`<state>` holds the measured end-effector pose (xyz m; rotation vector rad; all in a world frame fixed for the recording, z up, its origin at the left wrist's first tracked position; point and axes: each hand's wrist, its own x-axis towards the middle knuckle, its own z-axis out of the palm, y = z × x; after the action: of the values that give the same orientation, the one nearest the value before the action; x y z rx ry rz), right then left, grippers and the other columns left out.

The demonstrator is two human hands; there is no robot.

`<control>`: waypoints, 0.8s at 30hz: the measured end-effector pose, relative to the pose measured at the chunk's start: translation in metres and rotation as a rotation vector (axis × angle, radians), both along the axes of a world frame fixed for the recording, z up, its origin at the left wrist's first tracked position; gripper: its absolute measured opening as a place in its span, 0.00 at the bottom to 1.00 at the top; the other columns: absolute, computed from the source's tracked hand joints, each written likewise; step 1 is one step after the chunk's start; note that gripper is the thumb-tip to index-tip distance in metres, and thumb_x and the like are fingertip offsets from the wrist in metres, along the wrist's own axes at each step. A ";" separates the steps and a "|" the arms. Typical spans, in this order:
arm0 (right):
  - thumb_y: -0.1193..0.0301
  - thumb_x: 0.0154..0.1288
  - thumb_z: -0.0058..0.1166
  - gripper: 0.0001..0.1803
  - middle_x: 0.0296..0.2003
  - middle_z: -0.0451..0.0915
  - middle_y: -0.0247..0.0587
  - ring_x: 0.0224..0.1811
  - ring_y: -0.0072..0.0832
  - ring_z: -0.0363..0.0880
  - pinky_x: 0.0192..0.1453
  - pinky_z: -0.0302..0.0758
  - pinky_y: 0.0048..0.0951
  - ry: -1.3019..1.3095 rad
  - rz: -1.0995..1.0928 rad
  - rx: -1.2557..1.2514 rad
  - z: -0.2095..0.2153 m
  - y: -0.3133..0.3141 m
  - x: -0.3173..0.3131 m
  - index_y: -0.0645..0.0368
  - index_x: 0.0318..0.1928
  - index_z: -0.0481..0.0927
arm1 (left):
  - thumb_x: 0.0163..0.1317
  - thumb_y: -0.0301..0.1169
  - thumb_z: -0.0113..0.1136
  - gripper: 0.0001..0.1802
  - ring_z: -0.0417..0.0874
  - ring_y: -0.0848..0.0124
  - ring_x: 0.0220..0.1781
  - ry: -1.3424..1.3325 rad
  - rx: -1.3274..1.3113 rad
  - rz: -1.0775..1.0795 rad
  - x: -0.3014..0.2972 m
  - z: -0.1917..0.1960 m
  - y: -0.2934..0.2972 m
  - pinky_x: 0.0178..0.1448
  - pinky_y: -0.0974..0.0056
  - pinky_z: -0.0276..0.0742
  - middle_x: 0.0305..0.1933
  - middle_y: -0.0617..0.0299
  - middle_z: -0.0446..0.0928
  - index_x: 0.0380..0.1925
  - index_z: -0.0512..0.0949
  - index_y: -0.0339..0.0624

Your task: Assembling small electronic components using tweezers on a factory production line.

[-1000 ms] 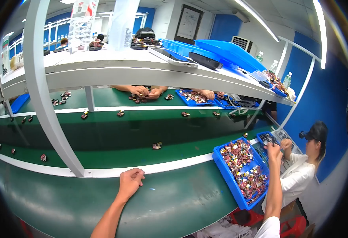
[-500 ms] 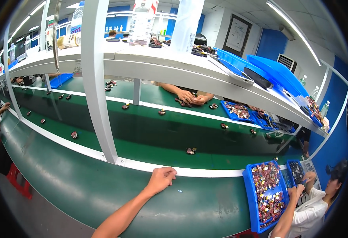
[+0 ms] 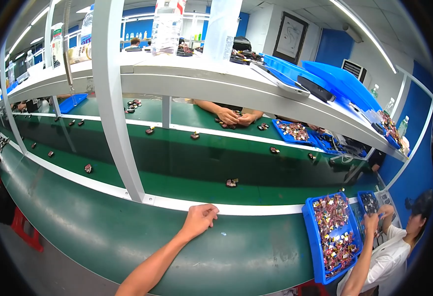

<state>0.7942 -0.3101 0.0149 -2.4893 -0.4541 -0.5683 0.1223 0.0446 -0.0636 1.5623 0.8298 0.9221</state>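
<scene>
My left hand (image 3: 200,220) rests at the inner edge of the green work surface (image 3: 103,222), against the white rail (image 3: 256,209). Its fingers are curled in and closed, with nothing visible in them. Just right of the fingertips lies a small pale piece (image 3: 224,234). Beyond the rail, on the green belt (image 3: 191,170), sits a small dark component with coloured bits (image 3: 231,183), nearest to my hand. Similar components (image 3: 88,168) are scattered along the belt. My right hand is outside the picture.
At right, a blue tray (image 3: 307,237) full of small wired parts stands beside a co-worker's arms (image 3: 367,246). Another person's hands (image 3: 236,117) handle parts across the belt. A grey post (image 3: 122,143) and a loaded shelf (image 3: 196,81) stand above the belt.
The whole view has shifted slightly, moving the shelf and belt components a little left in the picture. My left hand stays at the rail. The right-hand co-worker's hands have moved slightly.
</scene>
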 end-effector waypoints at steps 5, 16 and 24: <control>0.60 0.78 0.50 0.24 0.20 0.85 0.42 0.21 0.25 0.78 0.32 0.71 0.31 -0.113 0.545 0.199 0.059 0.095 -0.130 0.68 0.31 0.86 | 0.69 0.31 0.60 0.11 0.83 0.75 0.22 0.031 0.003 0.033 -0.005 -0.004 0.001 0.22 0.70 0.74 0.29 0.57 0.85 0.39 0.85 0.33; 0.63 0.77 0.53 0.26 0.16 0.81 0.35 0.16 0.18 0.75 0.21 0.68 0.24 0.876 1.236 0.230 -0.011 0.212 -0.457 0.64 0.21 0.85 | 0.70 0.31 0.62 0.11 0.80 0.78 0.23 0.058 -0.011 0.049 -0.008 0.000 -0.003 0.23 0.72 0.73 0.31 0.58 0.85 0.39 0.86 0.32; 0.60 0.80 0.49 0.28 0.17 0.80 0.37 0.17 0.17 0.71 0.23 0.64 0.23 0.998 1.329 0.431 -0.078 0.226 -0.508 0.66 0.23 0.82 | 0.69 0.25 0.58 0.12 0.84 0.74 0.25 -0.124 0.017 0.173 -0.002 -0.006 0.029 0.23 0.69 0.78 0.34 0.54 0.84 0.48 0.81 0.28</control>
<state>0.2866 -0.0838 -0.0630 -1.2941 -1.1650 0.9356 0.1201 0.0733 -0.0701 1.4484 0.8805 1.1413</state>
